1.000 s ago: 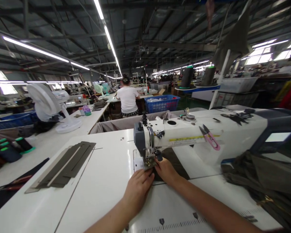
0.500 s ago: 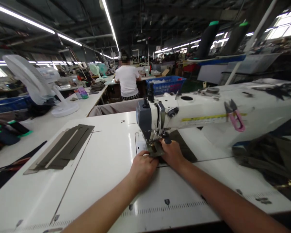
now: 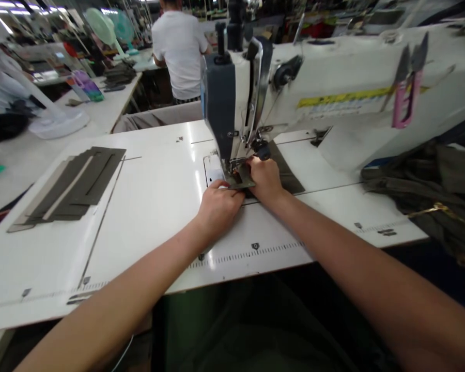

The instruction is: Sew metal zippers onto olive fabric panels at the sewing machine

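Observation:
A dark olive fabric piece point(image 3: 289, 173) lies on the white table under the head of a sewing machine point(image 3: 220, 108). My left hand point(image 3: 221, 207), fingers curled, grips the near edge of the fabric just in front of the presser foot. On the other side of the needle area, my right hand point(image 3: 265, 178) is closed on the same fabric, thumb and fingers close to the foot. The fingertips are partly hidden by the cloth and the machine. At the left of the table rests a stack of cut fabric pieces point(image 3: 101, 178), dark with some lighter strips.
Pink-handled snips point(image 3: 405, 103) are fixed on the machine arm. A heap of dark cloth point(image 3: 442, 186) with a gold zipper or chain lies at the right. A white fan base point(image 3: 58, 121) stands at the left, and a person in a white shirt point(image 3: 181, 54) is beyond the machine.
My view has tilted down and come closer, so the table front and my lap area now show. Both hands stay on the fabric at the presser foot.

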`<move>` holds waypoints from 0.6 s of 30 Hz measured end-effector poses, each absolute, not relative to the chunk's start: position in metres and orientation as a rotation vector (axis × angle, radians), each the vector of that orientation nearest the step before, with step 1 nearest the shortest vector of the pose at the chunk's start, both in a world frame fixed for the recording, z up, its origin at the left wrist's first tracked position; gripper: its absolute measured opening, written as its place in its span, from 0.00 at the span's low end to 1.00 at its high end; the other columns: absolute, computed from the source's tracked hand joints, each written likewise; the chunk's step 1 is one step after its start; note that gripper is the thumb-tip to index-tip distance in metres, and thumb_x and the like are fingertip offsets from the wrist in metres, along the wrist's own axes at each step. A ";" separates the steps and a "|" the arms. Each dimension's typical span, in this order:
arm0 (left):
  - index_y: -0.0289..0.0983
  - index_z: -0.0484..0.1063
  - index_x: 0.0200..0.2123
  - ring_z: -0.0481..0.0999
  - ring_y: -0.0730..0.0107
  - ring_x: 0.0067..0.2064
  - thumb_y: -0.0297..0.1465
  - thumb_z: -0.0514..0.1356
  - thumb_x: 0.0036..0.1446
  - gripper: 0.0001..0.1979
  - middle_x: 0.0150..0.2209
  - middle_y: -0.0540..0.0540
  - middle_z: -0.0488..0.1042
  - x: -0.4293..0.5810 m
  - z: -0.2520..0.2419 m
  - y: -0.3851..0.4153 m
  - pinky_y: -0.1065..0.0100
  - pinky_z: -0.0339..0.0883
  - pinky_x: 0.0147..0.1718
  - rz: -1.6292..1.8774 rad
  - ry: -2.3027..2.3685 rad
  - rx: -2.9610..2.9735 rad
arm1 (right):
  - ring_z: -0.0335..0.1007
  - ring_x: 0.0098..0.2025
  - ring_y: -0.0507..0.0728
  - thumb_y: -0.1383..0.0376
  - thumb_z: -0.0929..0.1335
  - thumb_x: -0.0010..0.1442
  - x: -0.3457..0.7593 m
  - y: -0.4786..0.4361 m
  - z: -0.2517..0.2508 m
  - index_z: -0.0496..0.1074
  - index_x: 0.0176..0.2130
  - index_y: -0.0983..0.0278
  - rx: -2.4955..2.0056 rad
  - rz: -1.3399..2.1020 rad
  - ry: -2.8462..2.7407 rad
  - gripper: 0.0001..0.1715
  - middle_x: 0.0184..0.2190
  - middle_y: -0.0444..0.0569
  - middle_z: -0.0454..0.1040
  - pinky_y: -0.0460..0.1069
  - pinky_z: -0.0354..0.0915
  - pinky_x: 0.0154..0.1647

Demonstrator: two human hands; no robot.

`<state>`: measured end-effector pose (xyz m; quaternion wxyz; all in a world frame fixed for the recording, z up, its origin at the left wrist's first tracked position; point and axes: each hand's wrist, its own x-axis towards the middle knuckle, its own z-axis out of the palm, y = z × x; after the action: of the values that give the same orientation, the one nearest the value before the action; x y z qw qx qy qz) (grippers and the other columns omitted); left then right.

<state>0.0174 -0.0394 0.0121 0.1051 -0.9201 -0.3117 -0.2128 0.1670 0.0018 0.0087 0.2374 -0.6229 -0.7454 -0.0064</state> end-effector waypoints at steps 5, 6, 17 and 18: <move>0.34 0.73 0.29 0.73 0.71 0.27 0.22 0.47 0.54 0.14 0.26 0.48 0.76 0.018 0.012 -0.041 0.63 0.63 0.40 -0.638 -0.938 -2.691 | 0.67 0.30 0.55 0.70 0.60 0.53 0.172 0.006 0.009 0.72 0.32 0.68 -1.587 0.038 -2.071 0.12 0.28 0.51 0.74 0.45 0.55 0.29; 0.34 0.73 0.29 0.73 0.70 0.26 0.22 0.47 0.54 0.14 0.26 0.48 0.76 0.018 0.012 -0.041 0.63 0.63 0.40 -0.639 -0.939 -2.689 | 0.68 0.30 0.54 0.70 0.60 0.53 0.172 0.006 0.010 0.72 0.31 0.68 -1.580 0.037 -2.078 0.12 0.28 0.51 0.74 0.45 0.55 0.29; 0.34 0.73 0.30 0.74 0.70 0.29 0.22 0.48 0.54 0.14 0.28 0.48 0.76 0.017 0.010 -0.041 0.63 0.62 0.40 -0.648 -0.931 -2.705 | 0.67 0.36 0.59 0.64 0.57 0.60 0.165 0.015 -0.004 0.71 0.34 0.68 -1.693 -0.031 -2.012 0.16 0.32 0.56 0.72 0.49 0.58 0.32; 0.34 0.73 0.30 0.74 0.70 0.29 0.22 0.47 0.54 0.14 0.28 0.48 0.76 0.017 0.009 -0.041 0.63 0.62 0.40 -0.646 -0.937 -2.705 | 0.67 0.37 0.60 0.65 0.56 0.61 0.166 0.017 -0.006 0.70 0.34 0.68 -1.672 -0.030 -2.036 0.17 0.32 0.56 0.72 0.49 0.58 0.33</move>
<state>0.0173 -0.0407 0.0093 0.1034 -0.9168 -0.3177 -0.2188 0.1657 0.0172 -0.0055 0.2507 -0.6142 -0.7482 -0.0109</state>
